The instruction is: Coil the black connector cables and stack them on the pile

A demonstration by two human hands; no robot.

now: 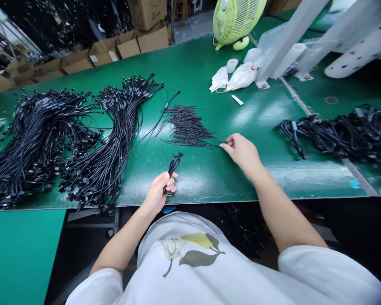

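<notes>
Near the table's front edge, my left hand (161,189) is closed around a folded black cable (174,163), whose looped end sticks up above the fingers and a metal plug shows below. My right hand (241,153) pinches the end of a thin black tie (221,143) at the right side of a flat pile of black ties (189,126). Left of that pile, one loose cable (165,109) lies stretched out with its plug pointing away from me.
Two big bundles of black cables (120,123) spread over the left of the green table (184,78). Coiled cables (343,131) lie at the right. A green fan (236,21), white bags (243,76) and grey posts (284,40) stand at the back. Cardboard boxes (104,51) line the far side.
</notes>
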